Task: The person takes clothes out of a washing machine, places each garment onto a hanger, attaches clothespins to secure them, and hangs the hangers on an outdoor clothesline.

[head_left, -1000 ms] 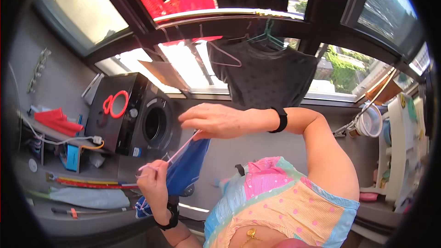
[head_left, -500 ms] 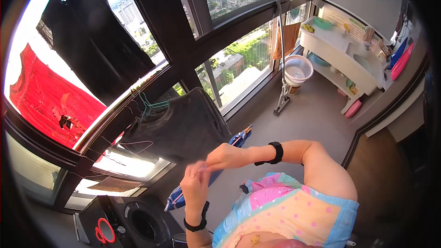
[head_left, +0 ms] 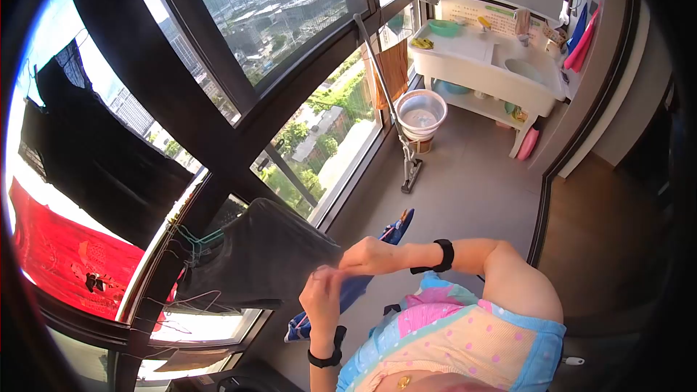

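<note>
My left hand (head_left: 319,295) and my right hand (head_left: 369,255) meet in front of my chest, fingers pinched together. Whatever is between the fingertips is too small and hidden to make out. Just below and behind them hangs a blue garment (head_left: 353,292), spread along what looks like a hanger, with a clothespin (head_left: 404,215) at its far end. My hands cover its middle. Left of my hands a dark garment (head_left: 254,258) hangs near the window rail. Black bands circle both wrists.
A black garment (head_left: 91,152) and a red garment (head_left: 69,254) hang outside the window. Green hangers (head_left: 200,241) hang at the rail. Ahead are a mop (head_left: 385,87), a bucket (head_left: 421,112) and a white sink (head_left: 472,72). A doorway is on the right.
My view has swung left, and the washing machine has mostly left the frame. My hands stay pinched together, and the blue garment still hangs below them.
</note>
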Action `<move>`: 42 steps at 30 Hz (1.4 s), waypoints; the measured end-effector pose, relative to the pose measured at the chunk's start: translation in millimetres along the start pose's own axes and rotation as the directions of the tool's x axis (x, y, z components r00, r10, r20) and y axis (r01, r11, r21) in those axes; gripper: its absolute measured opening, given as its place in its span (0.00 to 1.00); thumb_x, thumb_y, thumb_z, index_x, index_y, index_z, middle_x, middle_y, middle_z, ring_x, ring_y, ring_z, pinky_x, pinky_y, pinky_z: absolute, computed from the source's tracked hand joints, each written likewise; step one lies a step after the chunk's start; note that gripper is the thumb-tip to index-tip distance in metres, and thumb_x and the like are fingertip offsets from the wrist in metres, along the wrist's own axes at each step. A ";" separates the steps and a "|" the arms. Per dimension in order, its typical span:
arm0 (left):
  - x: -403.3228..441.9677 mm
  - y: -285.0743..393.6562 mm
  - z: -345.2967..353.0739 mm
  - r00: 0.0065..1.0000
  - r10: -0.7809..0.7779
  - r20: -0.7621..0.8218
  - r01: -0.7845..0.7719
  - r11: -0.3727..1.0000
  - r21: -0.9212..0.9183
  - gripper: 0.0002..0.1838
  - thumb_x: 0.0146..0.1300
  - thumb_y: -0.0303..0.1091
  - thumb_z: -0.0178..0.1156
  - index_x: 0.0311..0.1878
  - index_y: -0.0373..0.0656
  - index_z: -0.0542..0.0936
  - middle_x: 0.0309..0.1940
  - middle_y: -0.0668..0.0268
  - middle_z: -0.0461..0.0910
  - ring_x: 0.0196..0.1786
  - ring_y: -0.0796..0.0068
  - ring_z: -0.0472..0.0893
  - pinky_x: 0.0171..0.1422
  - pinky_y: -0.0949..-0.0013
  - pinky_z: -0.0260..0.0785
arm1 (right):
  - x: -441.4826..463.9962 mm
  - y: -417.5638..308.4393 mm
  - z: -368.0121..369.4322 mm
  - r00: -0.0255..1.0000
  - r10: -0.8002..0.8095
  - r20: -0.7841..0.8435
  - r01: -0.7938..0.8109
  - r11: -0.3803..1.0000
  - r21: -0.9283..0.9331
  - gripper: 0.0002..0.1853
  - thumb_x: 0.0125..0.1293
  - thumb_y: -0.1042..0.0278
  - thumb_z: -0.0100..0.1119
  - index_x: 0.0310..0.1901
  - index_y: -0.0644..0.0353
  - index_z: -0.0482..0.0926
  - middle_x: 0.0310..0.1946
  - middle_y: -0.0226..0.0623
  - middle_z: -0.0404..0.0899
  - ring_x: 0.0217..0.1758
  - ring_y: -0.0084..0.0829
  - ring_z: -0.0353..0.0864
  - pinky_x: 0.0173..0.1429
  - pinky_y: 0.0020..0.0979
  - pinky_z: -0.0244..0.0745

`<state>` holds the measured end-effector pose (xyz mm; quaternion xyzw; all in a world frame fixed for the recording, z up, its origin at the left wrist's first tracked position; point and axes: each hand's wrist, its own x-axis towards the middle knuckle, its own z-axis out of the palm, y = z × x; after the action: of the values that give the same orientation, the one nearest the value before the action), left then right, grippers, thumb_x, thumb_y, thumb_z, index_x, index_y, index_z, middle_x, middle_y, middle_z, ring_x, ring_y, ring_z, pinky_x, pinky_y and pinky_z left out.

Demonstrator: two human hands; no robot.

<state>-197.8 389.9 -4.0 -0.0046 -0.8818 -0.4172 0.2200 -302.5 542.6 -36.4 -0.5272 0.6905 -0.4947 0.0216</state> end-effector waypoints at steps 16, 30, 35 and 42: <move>162.0 108.6 241.8 0.956 0.169 0.239 -0.123 0.973 -0.195 0.13 0.54 0.34 0.68 0.38 0.39 0.78 0.37 0.59 0.79 0.35 0.66 0.81 0.39 0.69 0.73 | -104.1 101.1 -259.8 0.960 0.106 -0.260 -0.130 0.988 -0.078 0.09 0.59 0.67 0.62 0.37 0.63 0.78 0.30 0.42 0.79 0.34 0.43 0.80 0.37 0.34 0.73; 346.6 73.4 345.4 0.946 0.320 0.046 -0.317 0.947 -0.050 0.07 0.56 0.27 0.63 0.38 0.43 0.78 0.44 0.60 0.77 0.43 0.59 0.80 0.45 0.64 0.73 | -91.4 171.7 -606.9 0.646 0.287 -0.708 -0.575 0.792 -0.204 0.06 0.62 0.70 0.61 0.35 0.64 0.80 0.22 0.25 0.73 0.25 0.14 0.67 0.28 0.18 0.62; 446.7 53.7 410.4 0.951 0.304 0.052 -0.296 0.948 -0.117 0.05 0.58 0.29 0.62 0.37 0.42 0.79 0.44 0.59 0.77 0.45 0.57 0.79 0.47 0.63 0.72 | -46.6 210.3 -716.0 0.640 0.157 -0.752 -0.599 0.715 -0.361 0.07 0.62 0.69 0.60 0.37 0.63 0.81 0.22 0.24 0.73 0.25 0.13 0.66 0.27 0.17 0.60; 569.8 92.3 474.9 0.912 0.392 0.123 -0.343 0.892 -0.295 0.06 0.60 0.28 0.61 0.40 0.40 0.79 0.42 0.59 0.79 0.42 0.59 0.80 0.46 0.64 0.72 | -7.0 266.6 -864.6 0.648 0.029 -0.761 -0.583 0.662 -0.471 0.07 0.63 0.68 0.59 0.38 0.61 0.81 0.19 0.22 0.69 0.23 0.13 0.63 0.26 0.17 0.57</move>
<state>-877.2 700.4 23.5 -0.2389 -0.8165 -0.4807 0.2125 -964.7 1106.7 212.4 -0.1318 0.8602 -0.3519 -0.3449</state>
